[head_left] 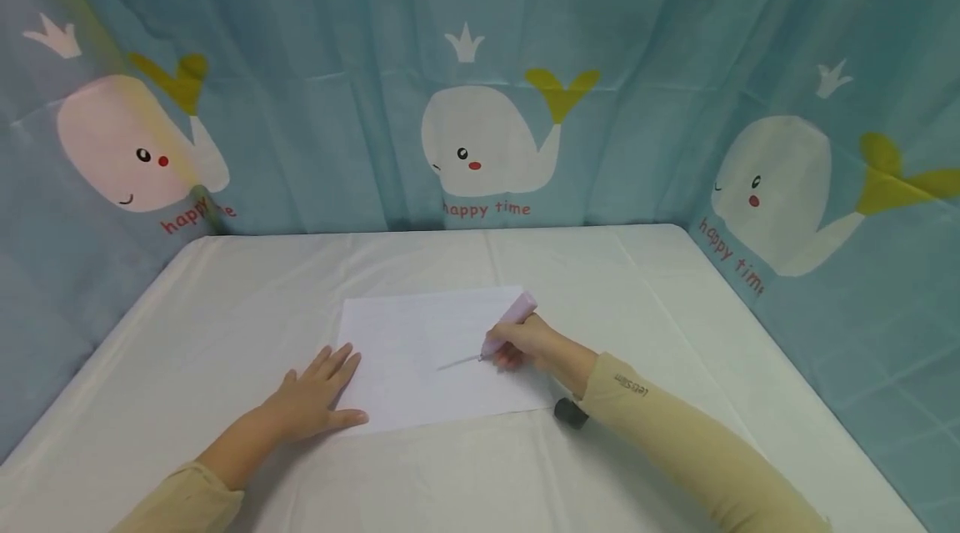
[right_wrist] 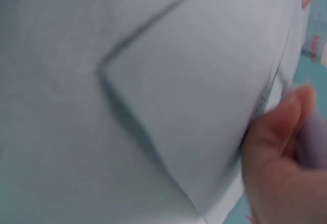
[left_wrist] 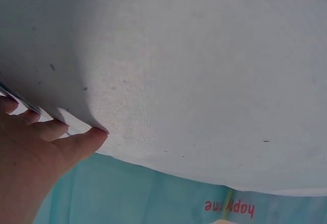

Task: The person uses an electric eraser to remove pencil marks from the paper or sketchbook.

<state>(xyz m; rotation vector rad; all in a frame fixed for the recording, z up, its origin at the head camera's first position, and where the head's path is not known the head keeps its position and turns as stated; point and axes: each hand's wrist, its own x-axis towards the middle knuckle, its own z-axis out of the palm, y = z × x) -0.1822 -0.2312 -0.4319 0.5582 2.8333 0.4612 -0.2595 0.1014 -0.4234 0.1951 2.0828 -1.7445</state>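
A white sheet of paper (head_left: 405, 383) lies on the white-covered table. My right hand (head_left: 522, 341) grips a lilac marker (head_left: 517, 309), which is tilted with its tip down at the paper. From the tip a short grey line (head_left: 457, 363) runs leftward across the sheet. In the right wrist view, thumb and fingers pinch the marker (right_wrist: 312, 139), and the near corner of the paper (right_wrist: 179, 81) shows. My left hand (head_left: 311, 399) rests with its fingers spread on the sheet's left edge, holding nothing; the left wrist view shows those fingertips (left_wrist: 94, 138) touching down.
A small black cap (head_left: 571, 413) lies by the paper's lower right corner, partly behind the right sleeve (head_left: 675, 433). Around the table (head_left: 247, 291) hang blue curtains (head_left: 322, 99) with whale prints, close along its back and sides.
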